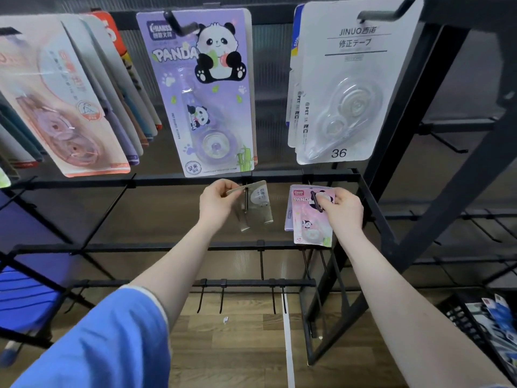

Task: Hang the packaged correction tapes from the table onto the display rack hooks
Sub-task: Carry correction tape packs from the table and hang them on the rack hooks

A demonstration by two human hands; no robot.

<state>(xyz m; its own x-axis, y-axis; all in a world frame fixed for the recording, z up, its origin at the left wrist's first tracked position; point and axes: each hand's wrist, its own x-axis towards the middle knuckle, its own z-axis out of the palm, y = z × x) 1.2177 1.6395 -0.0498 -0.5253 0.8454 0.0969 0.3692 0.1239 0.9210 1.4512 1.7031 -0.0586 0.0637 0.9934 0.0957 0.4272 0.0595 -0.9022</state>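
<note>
Hook (246,199) pokes toward camera through grey pack (256,204), left hand (216,204) pinching its top edge; right hand (342,210) grips pink pack (309,225) on neighbouring hook (315,201).

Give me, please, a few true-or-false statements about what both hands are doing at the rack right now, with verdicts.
1. The left hand pinches a grey-backed package at a hook. True.
2. The right hand is empty. False: it holds a pink panda package.
3. The purple panda package hangs on the upper row. True.
4. The white package marked 36 hangs left of the purple one. False: it hangs to its right.
</note>
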